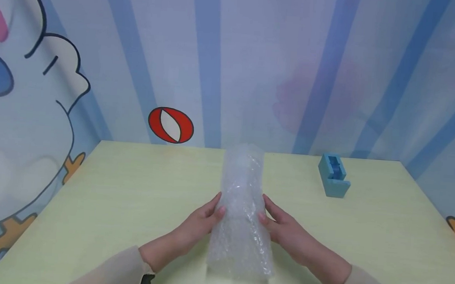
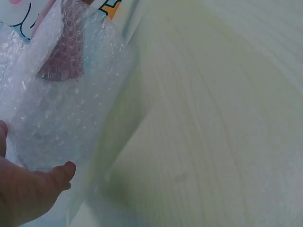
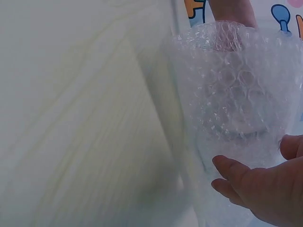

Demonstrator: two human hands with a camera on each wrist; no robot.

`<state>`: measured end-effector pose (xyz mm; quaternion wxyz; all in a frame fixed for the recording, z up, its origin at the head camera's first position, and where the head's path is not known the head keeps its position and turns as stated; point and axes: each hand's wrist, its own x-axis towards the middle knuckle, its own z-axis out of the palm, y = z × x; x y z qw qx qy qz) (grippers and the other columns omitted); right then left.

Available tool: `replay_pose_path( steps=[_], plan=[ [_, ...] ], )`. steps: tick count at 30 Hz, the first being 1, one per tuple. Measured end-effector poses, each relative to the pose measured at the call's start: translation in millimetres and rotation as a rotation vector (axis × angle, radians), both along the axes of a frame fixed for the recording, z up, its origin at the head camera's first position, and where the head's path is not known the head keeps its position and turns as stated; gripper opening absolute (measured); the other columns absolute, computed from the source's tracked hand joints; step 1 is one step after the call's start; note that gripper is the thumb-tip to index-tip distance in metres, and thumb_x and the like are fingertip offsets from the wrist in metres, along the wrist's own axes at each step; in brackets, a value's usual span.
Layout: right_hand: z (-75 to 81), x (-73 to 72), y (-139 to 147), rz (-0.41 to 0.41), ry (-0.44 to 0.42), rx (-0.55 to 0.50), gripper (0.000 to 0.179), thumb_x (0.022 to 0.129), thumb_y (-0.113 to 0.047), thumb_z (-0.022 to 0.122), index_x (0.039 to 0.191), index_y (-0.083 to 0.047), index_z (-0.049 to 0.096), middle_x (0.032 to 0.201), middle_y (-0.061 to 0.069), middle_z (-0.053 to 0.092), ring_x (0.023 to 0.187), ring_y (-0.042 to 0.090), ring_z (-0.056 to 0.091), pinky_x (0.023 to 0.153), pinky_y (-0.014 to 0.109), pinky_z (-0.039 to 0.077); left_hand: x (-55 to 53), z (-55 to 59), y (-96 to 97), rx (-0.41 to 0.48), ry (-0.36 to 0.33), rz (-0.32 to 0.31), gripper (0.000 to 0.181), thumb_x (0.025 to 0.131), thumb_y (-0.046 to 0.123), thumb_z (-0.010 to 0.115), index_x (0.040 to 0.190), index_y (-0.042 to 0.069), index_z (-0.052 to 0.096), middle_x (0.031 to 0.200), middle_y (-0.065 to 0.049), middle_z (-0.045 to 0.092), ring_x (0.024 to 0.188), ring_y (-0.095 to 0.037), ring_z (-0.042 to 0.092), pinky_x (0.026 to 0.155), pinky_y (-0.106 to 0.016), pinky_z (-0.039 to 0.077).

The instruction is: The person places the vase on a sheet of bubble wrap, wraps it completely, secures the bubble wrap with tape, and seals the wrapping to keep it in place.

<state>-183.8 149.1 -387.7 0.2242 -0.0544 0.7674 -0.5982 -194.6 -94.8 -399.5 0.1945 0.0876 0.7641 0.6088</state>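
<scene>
A long bundle of clear bubble wrap (image 1: 240,244) points away from me at the middle of the table, its near end above a shadow. My left hand (image 1: 202,221) grips its left side, and my right hand (image 1: 284,229) grips the right side at the same height. Both thumbs lie against the wrap. In the left wrist view, the left hand (image 2: 31,191) is at the wrapped side (image 2: 61,123). From the right wrist, the right hand (image 3: 265,187) touches the plastic (image 3: 232,99), where a faint curved edge shows through the layers. What lies inside is mostly hidden.
A blue tape dispenser (image 1: 333,178) stands at the back right of the pale yellow table (image 1: 149,185). Behind the table rises a striped blue backdrop (image 1: 256,65) with cartoon figures, and more of it lines both sides.
</scene>
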Motion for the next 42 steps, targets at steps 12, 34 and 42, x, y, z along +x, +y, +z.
replay_pose_path(
  steps=[12,34,42],
  plan=[
    [2.8,-2.1,2,-0.028,0.059,0.058,0.073,0.106,-0.034,0.052,0.166,-0.018,0.013,0.173,0.016,0.012,0.154,0.044,0.031,0.115,0.057,0.043,-7.4,-0.6,5.9,-0.059,0.086,-0.038,0.071,0.109,0.036,0.047,0.164,0.005,0.014,0.169,-0.022,0.022,0.154,-0.041,0.031,0.120,-0.057,0.037],
    [-3.0,-35.2,13,-0.011,0.070,0.043,0.072,0.108,-0.033,0.047,0.166,-0.019,0.008,0.174,0.014,0.010,0.154,0.044,0.031,0.118,0.061,0.038,-38.3,-4.2,20.5,-0.130,0.022,0.017,0.070,0.108,0.041,0.045,0.165,0.015,0.015,0.172,-0.014,0.019,0.158,-0.038,0.025,0.123,-0.056,0.034],
    [-7.1,-46.7,15,0.002,0.087,0.018,0.072,0.108,-0.034,0.047,0.166,-0.018,0.008,0.174,0.014,0.010,0.153,0.044,0.034,0.118,0.059,0.038,-44.7,-1.0,21.6,-0.100,0.049,0.019,0.068,0.109,0.036,0.044,0.165,0.010,0.016,0.171,-0.018,0.020,0.157,-0.039,0.025,0.122,-0.057,0.036]
  ],
)
